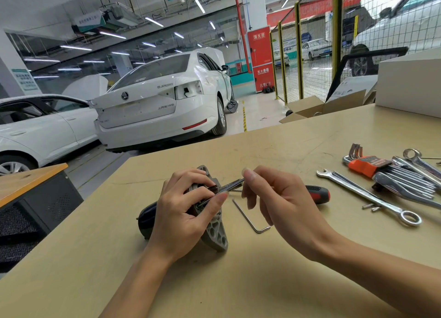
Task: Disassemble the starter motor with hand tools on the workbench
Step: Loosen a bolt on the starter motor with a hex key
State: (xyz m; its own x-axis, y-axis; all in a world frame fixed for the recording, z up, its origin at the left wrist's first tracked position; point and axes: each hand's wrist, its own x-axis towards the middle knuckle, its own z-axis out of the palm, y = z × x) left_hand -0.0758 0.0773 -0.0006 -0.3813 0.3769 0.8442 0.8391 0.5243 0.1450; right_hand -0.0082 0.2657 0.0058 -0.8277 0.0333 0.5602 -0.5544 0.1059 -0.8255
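The starter motor [214, 231] lies on the tan workbench [274, 146], its grey flanged nose housing toward me and its dark round body pointing left. My left hand [183, 212] wraps over the housing and steadies it. My right hand [269, 196] pinches the end of a long thin metal bolt [229, 186] that slants from my fingertips down into the housing. How deep the bolt sits is hidden by my left fingers.
A loose hex key [250, 218] lies right of the motor. A red-and-black screwdriver handle [318, 193] shows behind my right hand. Further right lie a combination wrench [367, 194], a hex key set in an orange holder [365, 166] and more wrenches. White boxes stand at the back right.
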